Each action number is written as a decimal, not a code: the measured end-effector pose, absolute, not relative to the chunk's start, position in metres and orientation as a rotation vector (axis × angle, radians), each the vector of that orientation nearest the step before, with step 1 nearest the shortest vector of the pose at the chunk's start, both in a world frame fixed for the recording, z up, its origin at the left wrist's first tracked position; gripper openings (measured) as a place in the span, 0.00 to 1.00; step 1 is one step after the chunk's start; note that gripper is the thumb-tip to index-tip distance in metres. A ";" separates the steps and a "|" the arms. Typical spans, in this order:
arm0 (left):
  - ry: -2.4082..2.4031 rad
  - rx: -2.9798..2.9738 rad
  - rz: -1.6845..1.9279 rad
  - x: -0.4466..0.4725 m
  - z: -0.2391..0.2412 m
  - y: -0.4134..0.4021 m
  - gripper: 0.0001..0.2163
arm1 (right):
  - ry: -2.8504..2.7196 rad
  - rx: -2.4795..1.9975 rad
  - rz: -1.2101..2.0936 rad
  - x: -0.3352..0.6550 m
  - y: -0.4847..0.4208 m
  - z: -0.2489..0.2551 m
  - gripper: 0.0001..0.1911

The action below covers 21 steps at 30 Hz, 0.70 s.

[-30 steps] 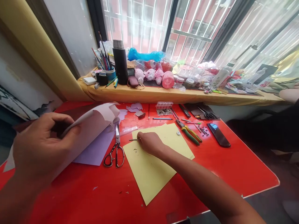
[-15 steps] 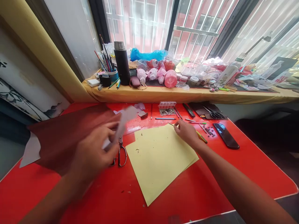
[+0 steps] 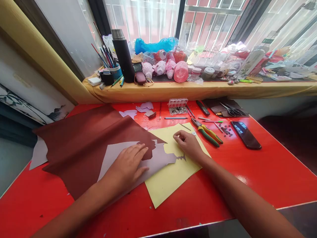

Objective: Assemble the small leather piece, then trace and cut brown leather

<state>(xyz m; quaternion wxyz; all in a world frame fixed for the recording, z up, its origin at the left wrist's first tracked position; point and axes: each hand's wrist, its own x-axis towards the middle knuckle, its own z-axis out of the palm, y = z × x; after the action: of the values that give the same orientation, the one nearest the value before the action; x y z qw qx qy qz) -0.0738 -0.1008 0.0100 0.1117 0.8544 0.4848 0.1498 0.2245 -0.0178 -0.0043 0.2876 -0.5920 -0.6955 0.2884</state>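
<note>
My left hand [image 3: 128, 163] lies flat and open on a pale lilac paper cut-out [image 3: 158, 158] with a jagged edge. The cut-out rests partly on a dark red-brown sheet [image 3: 81, 145] and partly on a yellow sheet [image 3: 170, 178]. My right hand [image 3: 188, 145] rests on the yellow sheet just beyond the cut-out's edge, fingers bent with their tips on the paper and nothing in them that I can see. A thin stick [image 3: 184, 126] lies on the yellow sheet just beyond that hand.
On the red table [image 3: 247, 178] lie green-handled pliers [image 3: 208, 132], a dark phone [image 3: 246, 135], a clear bead box [image 3: 177, 102], pencils and lilac scraps [image 3: 142, 107]. The sill behind holds a black flask [image 3: 122, 56], a brush cup [image 3: 111, 71], pink figures [image 3: 160, 67] and clutter.
The left hand has brought the pale cut-out down and pressed it flat over the yellow sheet. The brown sheet now covers the scissors. The right hand has drawn back onto the yellow sheet.
</note>
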 end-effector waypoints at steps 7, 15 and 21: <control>1.466 2.458 0.229 -0.051 0.000 -0.106 0.17 | -1.854 -1.541 0.774 0.227 -0.015 -0.012 0.12; 1.552 2.367 0.235 -0.032 0.009 -0.102 0.20 | -1.780 -1.461 0.854 0.234 -0.018 -0.016 0.12; 1.505 2.315 0.239 -0.020 0.002 -0.101 0.17 | -1.778 -1.391 0.878 0.240 -0.015 -0.021 0.11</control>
<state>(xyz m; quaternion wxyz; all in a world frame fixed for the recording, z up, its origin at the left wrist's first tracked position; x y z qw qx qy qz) -0.0201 -0.1005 0.0023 0.1840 0.8210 0.5337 0.0849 0.2397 -0.0147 -0.0207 0.3519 -0.5373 -0.6872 0.3394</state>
